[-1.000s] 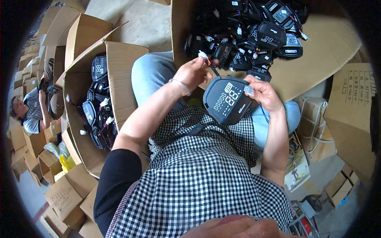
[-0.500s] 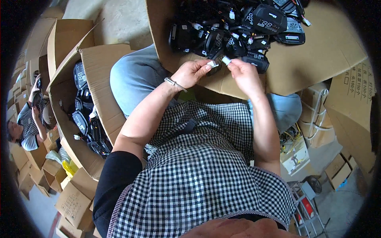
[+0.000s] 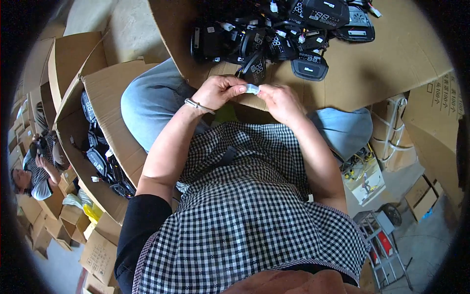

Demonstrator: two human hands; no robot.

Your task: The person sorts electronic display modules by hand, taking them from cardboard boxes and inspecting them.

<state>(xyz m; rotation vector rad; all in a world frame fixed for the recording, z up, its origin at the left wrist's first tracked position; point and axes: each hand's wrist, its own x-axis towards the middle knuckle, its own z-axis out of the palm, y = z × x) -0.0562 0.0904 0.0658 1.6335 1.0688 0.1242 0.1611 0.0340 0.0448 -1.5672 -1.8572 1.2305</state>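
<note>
Connector (image 3: 252, 89), whitish, above the near edge of the cardboard (image 3: 377, 73); left hand (image 3: 219, 91) pinches one end, right hand (image 3: 282, 103) the other; whether it is fully joined cannot be told, though the handling looks unfinished; one display (image 3: 255, 69) tilts just beyond the left hand; more displays (image 3: 320, 13) pile farther from that edge, several plugs (image 3: 273, 7) loose.

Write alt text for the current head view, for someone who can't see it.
A person's left hand and right hand pinch a small white connector between them. Beyond lies a heap of black display units on cardboard; more units fill an open carton at left, with another person farther left.
</note>
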